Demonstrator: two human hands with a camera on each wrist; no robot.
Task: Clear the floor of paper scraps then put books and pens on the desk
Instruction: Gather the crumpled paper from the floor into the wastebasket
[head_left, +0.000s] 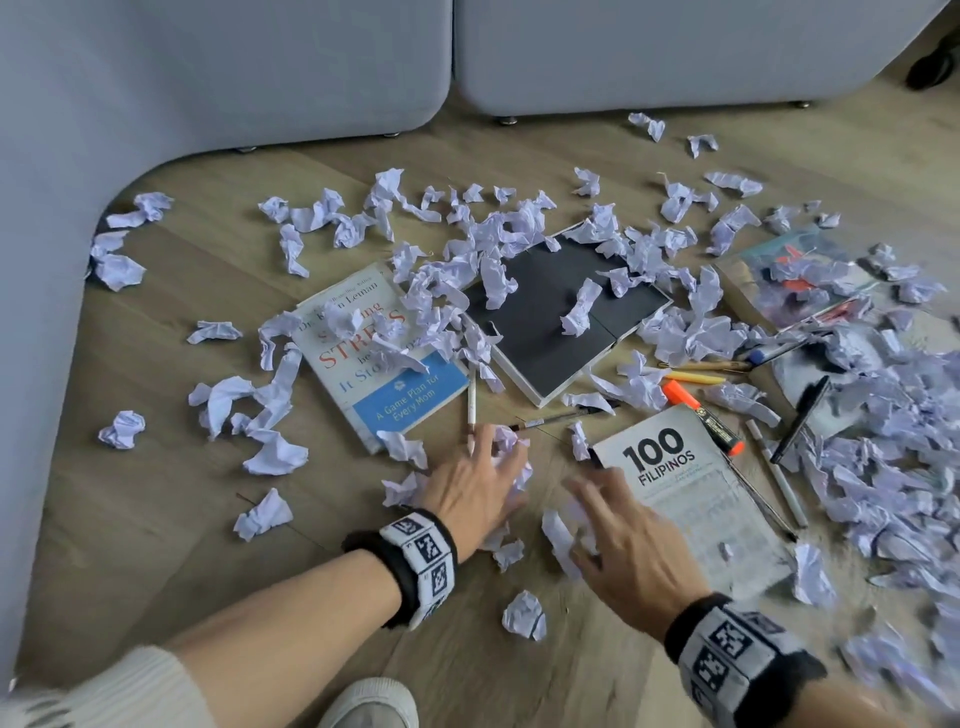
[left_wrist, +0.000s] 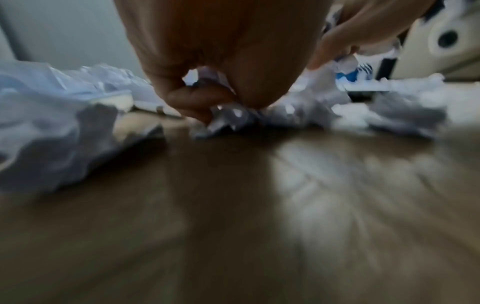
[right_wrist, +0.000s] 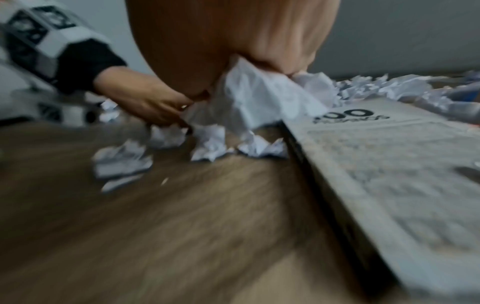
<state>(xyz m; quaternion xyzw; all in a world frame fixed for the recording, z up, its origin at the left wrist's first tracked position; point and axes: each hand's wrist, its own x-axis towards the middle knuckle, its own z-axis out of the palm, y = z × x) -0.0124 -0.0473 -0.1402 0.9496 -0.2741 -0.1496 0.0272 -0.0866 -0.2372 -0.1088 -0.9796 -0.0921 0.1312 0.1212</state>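
Observation:
Crumpled white paper scraps (head_left: 498, 244) litter the wooden floor (head_left: 156, 493) around several books. My left hand (head_left: 498, 460) curls round a bunch of scraps (left_wrist: 228, 116) in front of the "Stress" book (head_left: 395, 384). My right hand (head_left: 582, 514) grips another wad of scraps (right_wrist: 259, 98) at the left edge of the "100 Filipinos" book (head_left: 706, 509). A black notebook (head_left: 550, 332) lies behind them. A white pen (head_left: 471, 400), a black pen (head_left: 558, 419), an orange marker (head_left: 701, 415) and a black marker (head_left: 800, 418) lie among the scraps.
A grey sofa (head_left: 208, 67) curves along the left and back. A fourth book (head_left: 748, 296) at the right is half buried under scraps, and a thick heap of scraps (head_left: 893, 467) covers the right side. My shoe (head_left: 374, 701) is at the bottom edge.

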